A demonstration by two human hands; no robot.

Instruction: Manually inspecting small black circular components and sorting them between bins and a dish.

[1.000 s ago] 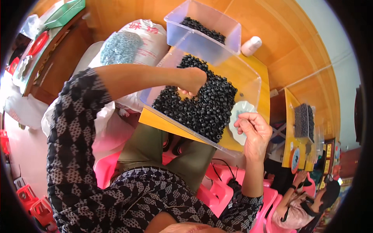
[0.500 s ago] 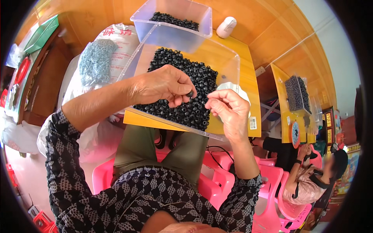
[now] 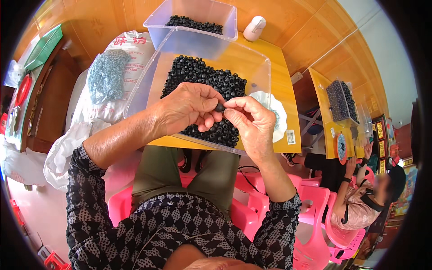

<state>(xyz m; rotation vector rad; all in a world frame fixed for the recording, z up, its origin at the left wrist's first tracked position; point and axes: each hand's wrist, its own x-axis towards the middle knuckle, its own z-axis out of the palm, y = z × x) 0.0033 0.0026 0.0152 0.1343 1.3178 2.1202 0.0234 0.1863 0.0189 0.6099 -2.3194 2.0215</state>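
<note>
My left hand (image 3: 191, 105) pinches a small round black plastic piece (image 3: 219, 107) between thumb and fingertips. Close against that piece are the thumb and forefinger of my right hand (image 3: 254, 119), pressed together; whatever they hold is too small to make out. Both hands are over a large clear plastic bin (image 3: 258, 67) containing many similar black pieces (image 3: 202, 72), some showing a round hole. To the right of the bin, a white dish (image 3: 281, 128) with tiny bluish bits is partly covered by my right hand.
A second clear bin (image 3: 225, 13) with black pieces is behind. A white bottle (image 3: 255, 29) stands on the yellow table (image 3: 288, 85). Left are white sacks (image 3: 135, 54) and a bag of bluish bits (image 3: 108, 74). At right a person (image 3: 360, 202) sits by another table.
My right hand has moved left, its fingertips coming up to the black piece in my left hand. The view has shifted slightly. The seated person's hands have moved apart.
</note>
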